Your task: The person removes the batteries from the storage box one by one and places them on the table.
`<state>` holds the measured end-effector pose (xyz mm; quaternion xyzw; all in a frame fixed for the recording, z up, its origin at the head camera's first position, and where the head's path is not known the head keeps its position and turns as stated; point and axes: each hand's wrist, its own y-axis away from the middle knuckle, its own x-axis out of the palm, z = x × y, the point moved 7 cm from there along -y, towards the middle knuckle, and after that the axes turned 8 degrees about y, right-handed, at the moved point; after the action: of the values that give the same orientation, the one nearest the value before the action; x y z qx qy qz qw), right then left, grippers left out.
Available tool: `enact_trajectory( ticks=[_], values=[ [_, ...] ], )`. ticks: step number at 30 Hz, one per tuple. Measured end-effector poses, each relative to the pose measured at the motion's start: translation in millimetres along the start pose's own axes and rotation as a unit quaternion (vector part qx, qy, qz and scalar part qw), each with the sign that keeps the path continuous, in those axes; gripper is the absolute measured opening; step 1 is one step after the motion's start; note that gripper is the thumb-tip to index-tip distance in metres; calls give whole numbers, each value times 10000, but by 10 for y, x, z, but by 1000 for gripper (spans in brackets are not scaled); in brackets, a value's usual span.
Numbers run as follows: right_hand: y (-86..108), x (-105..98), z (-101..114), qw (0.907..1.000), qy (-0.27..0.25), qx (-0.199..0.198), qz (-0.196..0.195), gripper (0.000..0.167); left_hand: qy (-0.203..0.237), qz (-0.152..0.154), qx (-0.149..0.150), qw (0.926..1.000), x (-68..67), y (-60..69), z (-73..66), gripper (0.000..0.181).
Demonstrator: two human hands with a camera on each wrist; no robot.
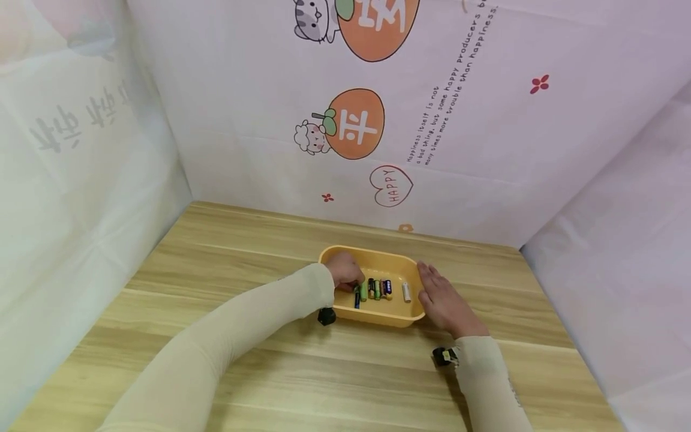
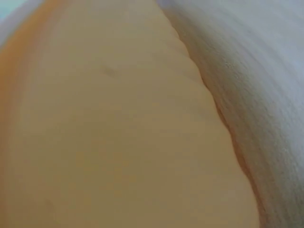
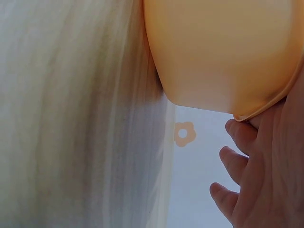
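Note:
A shallow yellow-orange plastic tray [image 1: 378, 315] stands on the wooden table, with several small batteries lying in it. My left hand [image 1: 344, 271] reaches over its left side, fingers curled down to the top end of a dark blue battery [image 1: 357, 299]; the fingertips are partly hidden. Just right of them lies a green battery [image 1: 364, 291], then a short row ending in a dark purple battery [image 1: 385, 289]. A white battery [image 1: 406, 292] lies apart near the right wall. My right hand [image 1: 444, 303] rests against the tray's right rim with fairly straight fingers.
The wooden table [image 1: 259, 372] meets a printed white cloth wall [image 1: 259, 156] close behind the tray. More cloth hangs at left and right. The tray's smooth outer wall [image 2: 118, 118] fills most of the left wrist view.

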<state>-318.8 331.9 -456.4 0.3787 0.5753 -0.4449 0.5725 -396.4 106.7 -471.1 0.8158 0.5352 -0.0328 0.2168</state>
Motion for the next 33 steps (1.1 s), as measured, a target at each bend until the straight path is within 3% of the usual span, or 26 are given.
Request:
enact_trajectory(
  ticks=[7, 14, 19, 33],
  values=[
    [-10, -10, 17, 10000, 8, 5, 73, 59, 28, -2, -19, 10000, -4, -26, -4, 41],
    [-10, -29, 16, 9999, -53, 35, 90, 59, 499, 151, 35, 9986, -16, 82, -132, 3],
    [-13, -29, 18, 9999, -29, 35, 118, 59, 984, 406, -117, 9942, -31, 146, -148, 14],
    [-3, -59, 15, 9995, 264, -167, -107, 57, 1537, 802, 4, 9849, -132, 243, -144, 19]
  ],
)
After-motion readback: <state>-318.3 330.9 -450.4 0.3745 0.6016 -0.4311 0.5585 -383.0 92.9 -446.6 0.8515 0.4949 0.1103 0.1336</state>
